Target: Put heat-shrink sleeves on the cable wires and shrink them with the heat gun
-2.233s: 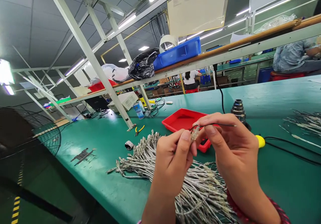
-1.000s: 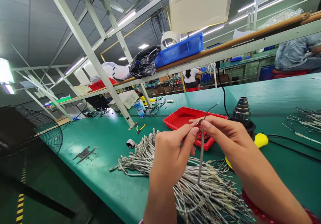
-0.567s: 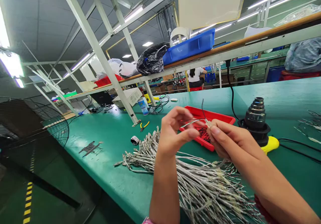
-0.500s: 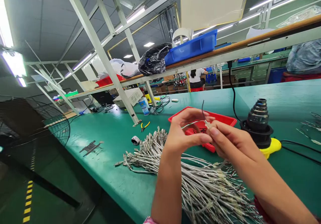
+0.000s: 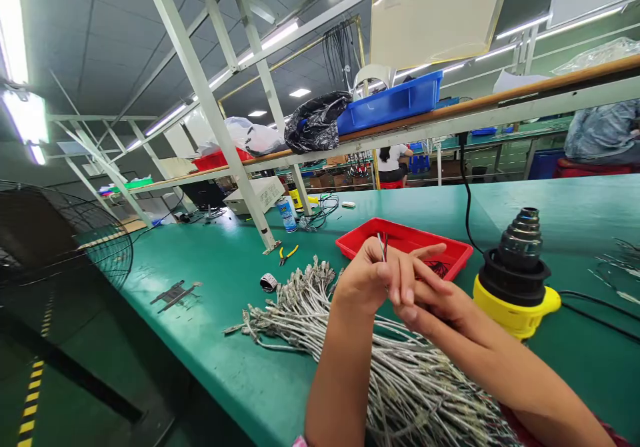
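Observation:
Thin coloured wires [image 5: 383, 247] of a cable stick up from the closed fingers of my left hand [image 5: 364, 279]. My right hand [image 5: 440, 300] meets it from the right, its thumb and fingers closed at the left fingertips, with one finger stretched out. Between the two hands, the body of the cable is hidden. Below my forearms lies a big bundle of grey cables [image 5: 400, 373], with connector plugs at its left end. Just behind my hands is a red tray [image 5: 357, 237] holding some dark wire pieces.
A yellow and black device with a stepped metal nozzle [image 5: 523, 267] stands at right. Yellow-handled pliers [image 5: 288, 255], a tape roll [image 5: 269, 282] and a spray can [image 5: 287, 213] are left on the green table [image 5: 215, 347]. A steel post [image 5: 210, 113] rises to the shelf.
My hands have come closer together and slightly lower. The wires now stand up out of my left hand; the pale cable part between my fingertips is covered. The view has shifted slightly.

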Tool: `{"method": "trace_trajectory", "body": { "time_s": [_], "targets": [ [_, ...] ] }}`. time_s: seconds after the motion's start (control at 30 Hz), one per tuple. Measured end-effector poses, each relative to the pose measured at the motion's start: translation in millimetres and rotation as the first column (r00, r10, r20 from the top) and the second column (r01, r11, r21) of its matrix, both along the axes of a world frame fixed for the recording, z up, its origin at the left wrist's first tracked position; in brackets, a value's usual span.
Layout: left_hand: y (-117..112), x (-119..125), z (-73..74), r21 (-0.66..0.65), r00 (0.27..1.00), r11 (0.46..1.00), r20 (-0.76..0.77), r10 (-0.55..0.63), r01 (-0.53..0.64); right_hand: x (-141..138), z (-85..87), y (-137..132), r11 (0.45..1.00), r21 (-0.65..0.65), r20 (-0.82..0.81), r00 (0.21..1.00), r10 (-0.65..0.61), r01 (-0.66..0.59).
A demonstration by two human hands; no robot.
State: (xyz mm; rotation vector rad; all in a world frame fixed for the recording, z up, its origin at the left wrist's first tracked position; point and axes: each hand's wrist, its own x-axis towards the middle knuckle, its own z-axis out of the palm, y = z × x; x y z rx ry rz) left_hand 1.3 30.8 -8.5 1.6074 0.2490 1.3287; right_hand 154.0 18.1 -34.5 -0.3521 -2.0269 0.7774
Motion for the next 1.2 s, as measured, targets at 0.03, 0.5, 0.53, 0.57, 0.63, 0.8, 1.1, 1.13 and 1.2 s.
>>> {"method": "trace_trajectory", "body": {
  "time_s": [0.03,0.5,0.53,0.57,0.63,0.8,1.1,1.13,1.2],
  "targets": [
    [-1,-1,0.5,-0.01,0.999,0.999,-0.024,0.033,-0.033,0,-0.4,1,1.0,-0.005,0.008,1.0,0.008,-0.008],
    [-29,0,14.5,0.31,0.689,0.755,-0.311,0.654,-0.577,2,1.6,11,0.988,-0.15,0.064,0.998,-0.025,0.035],
    [-29,0,14.3,0.309,0.692,0.757,-0.309,0.652,-0.575,3,0.0,12,0.989,-0.136,0.061,0.997,-0.042,0.05],
    [-28,0,14.1,0.306,0.695,0.76,-0.308,0.649,-0.574,3,-1.8,12,0.99,-0.119,0.053,0.996,-0.065,0.071],
    [-27,-1,14.2,0.293,0.697,0.761,-0.306,0.648,-0.579,5,-4.9,11,0.99,-0.086,0.025,0.993,-0.114,0.115],
    [-28,-1,14.5,0.285,0.712,0.772,-0.299,0.635,-0.569,4,-0.4,9,0.99,-0.099,0.009,0.995,-0.099,0.099],
    [-31,4,11.7,0.198,0.746,0.766,-0.178,0.642,-0.611,-1,4.5,11,0.996,-0.081,0.058,0.998,-0.017,0.022],
    [-31,5,12.2,0.197,0.759,0.774,-0.163,0.631,-0.601,0,3.2,12,0.997,-0.073,0.066,0.998,-0.017,0.022],
    [-30,7,12.6,0.189,0.793,0.804,-0.15,0.591,-0.564,2,1.9,12,0.998,-0.06,0.085,0.996,-0.017,0.022]
  ]
}}
